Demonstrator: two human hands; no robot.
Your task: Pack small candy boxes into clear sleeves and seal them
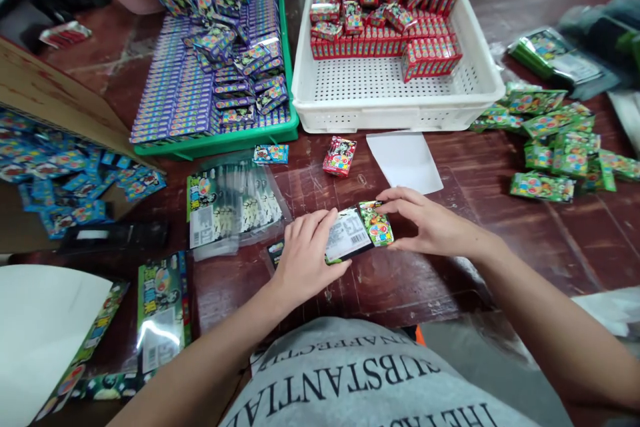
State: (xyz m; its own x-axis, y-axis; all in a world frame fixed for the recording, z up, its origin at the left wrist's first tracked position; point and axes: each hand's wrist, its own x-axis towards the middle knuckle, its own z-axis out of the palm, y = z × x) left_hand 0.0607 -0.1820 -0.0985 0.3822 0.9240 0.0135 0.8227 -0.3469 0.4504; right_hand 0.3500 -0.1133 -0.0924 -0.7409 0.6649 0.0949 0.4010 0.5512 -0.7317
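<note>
A flat printed bag [349, 233] with a white barcode label lies on the table in front of me. My left hand [306, 247] rests over it, thumb along the near edge and fingers over the top, holding it down. At the bag's right end is a small green packet [379, 225]. My right hand [423, 221] grips that packet's right side between thumb and fingertips. Whether the packet is partly inside the bag I cannot tell. Just beyond lie a red packet [340, 156] and a small blue packet [271, 153]. Clear-sided printed bags [235, 203] lie left of my left hand.
A green tray [289, 67] of purple packets and a white basket [360, 113] of red packets stand at the back. Green packets [543, 187] are heaped at right. A cardboard box [65, 80] with blue packets is at left. A white paper [407, 160] lies near the basket.
</note>
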